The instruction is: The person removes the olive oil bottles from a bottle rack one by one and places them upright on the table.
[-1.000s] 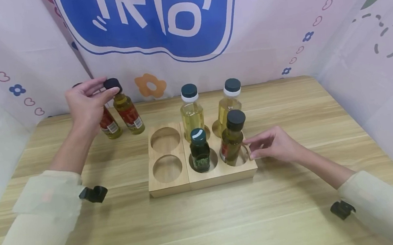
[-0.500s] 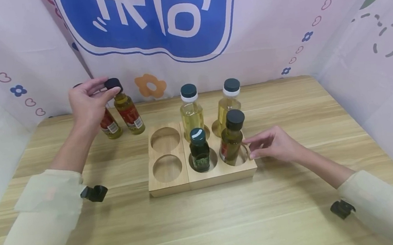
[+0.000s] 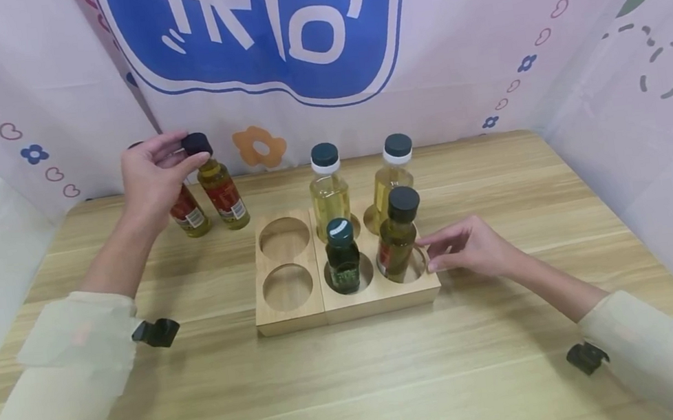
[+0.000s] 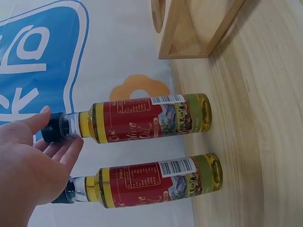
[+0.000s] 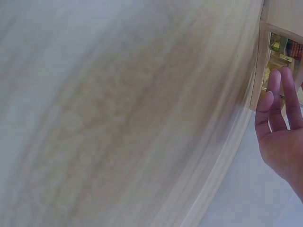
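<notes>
Head view: a person's two hands worked over a pale wood-grain table (image 3: 357, 388).
Left hand (image 3: 148, 176): thumb and fingers pinched the black cap of a red-labelled oil bottle (image 3: 220, 188), which stood at the table's far left, just beside a second red-labelled bottle (image 3: 189, 213).
Label: red paper with a barcode; "Olive Oil" could be read in the left wrist view.
Right hand (image 3: 472, 250): fingers loosely apart, touching the right edge of the bamboo rack (image 3: 347, 302), gripping nothing.
Rack: blocky light wood with round holes; the two left holes bare.
Dark-capped bottle (image 3: 397, 234): front right hole.
Small green bottle (image 3: 342, 254): front middle hole.
Pale oil bottles (image 3: 328, 190): two, glass-clear, white collars, rear holes.
Backdrop (image 3: 266, 31): pink cloth, blue emblem, flowers and hearts.
</notes>
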`<action>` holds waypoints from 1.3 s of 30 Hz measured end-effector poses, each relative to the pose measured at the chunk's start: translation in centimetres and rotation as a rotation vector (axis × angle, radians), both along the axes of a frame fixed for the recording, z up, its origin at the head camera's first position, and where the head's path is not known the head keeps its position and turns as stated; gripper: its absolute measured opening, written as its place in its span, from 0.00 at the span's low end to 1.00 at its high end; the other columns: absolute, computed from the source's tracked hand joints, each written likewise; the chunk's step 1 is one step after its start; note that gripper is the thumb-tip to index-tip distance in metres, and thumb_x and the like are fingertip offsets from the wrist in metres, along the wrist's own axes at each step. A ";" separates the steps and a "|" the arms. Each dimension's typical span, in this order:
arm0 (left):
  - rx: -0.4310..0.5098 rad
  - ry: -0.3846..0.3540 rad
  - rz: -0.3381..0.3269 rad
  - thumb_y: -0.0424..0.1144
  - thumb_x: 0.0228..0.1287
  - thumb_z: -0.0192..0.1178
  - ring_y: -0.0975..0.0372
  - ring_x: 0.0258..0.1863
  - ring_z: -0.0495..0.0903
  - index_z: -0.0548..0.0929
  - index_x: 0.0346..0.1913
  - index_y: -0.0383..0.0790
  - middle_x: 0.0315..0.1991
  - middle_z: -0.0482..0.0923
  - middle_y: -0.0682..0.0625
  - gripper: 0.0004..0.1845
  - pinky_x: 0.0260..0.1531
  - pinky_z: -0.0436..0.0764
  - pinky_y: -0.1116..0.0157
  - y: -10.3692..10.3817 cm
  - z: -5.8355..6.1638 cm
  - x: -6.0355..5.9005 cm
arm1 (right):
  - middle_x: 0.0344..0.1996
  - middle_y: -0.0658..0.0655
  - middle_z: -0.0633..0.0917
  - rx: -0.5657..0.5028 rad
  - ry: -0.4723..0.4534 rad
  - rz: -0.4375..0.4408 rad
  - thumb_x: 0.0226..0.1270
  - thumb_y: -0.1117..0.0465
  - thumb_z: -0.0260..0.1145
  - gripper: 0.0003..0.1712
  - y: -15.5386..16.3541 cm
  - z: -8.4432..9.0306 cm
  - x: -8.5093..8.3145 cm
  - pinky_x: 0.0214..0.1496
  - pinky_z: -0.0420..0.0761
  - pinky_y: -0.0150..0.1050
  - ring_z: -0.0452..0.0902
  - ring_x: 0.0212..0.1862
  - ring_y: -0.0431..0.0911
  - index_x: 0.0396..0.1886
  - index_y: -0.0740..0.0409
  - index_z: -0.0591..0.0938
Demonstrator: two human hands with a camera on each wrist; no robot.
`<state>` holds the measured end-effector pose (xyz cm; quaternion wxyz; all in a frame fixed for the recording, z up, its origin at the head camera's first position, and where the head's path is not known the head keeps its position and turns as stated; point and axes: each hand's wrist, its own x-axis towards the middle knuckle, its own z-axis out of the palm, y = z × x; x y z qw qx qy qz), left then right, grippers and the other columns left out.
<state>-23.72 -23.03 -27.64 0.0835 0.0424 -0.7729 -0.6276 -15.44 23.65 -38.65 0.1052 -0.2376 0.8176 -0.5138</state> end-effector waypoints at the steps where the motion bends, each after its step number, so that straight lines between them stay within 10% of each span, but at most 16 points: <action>1: -0.013 -0.003 -0.004 0.33 0.62 0.74 0.64 0.60 0.83 0.79 0.68 0.37 0.69 0.77 0.42 0.31 0.57 0.81 0.72 0.0 0.1 0.1 | 0.42 0.65 0.91 0.002 0.003 0.000 0.53 0.74 0.79 0.24 0.0 0.0 0.0 0.42 0.89 0.37 0.89 0.39 0.43 0.52 0.71 0.86; 18: -0.227 0.044 -0.023 0.39 0.70 0.69 0.56 0.77 0.65 0.74 0.74 0.42 0.77 0.68 0.49 0.31 0.73 0.68 0.66 0.3 1.0 1.4 | 0.42 0.65 0.91 0.015 -0.025 -0.008 0.54 0.73 0.79 0.24 0.0 0.1 0.1 0.44 0.90 0.38 0.89 0.39 0.43 0.53 0.70 0.86; 29: -0.184 0.279 0.043 0.26 0.69 0.64 0.62 0.68 0.76 0.82 0.64 0.35 0.69 0.77 0.47 0.21 0.69 0.74 0.70 1.1 1.7 2.6 | 0.43 0.65 0.91 0.014 -0.023 -0.007 0.54 0.73 0.79 0.24 -0.1 0.2 0.1 0.44 0.90 0.38 0.89 0.40 0.42 0.53 0.70 0.86; 39: -0.150 0.272 -0.066 0.25 0.67 0.67 0.63 0.57 0.84 0.83 0.62 0.33 0.60 0.85 0.48 0.21 0.62 0.80 0.70 2.0 2.3 3.6 | 0.41 0.65 0.91 0.007 -0.012 -0.002 0.53 0.74 0.79 0.24 -0.1 0.3 0.2 0.42 0.90 0.37 0.89 0.39 0.42 0.52 0.71 0.86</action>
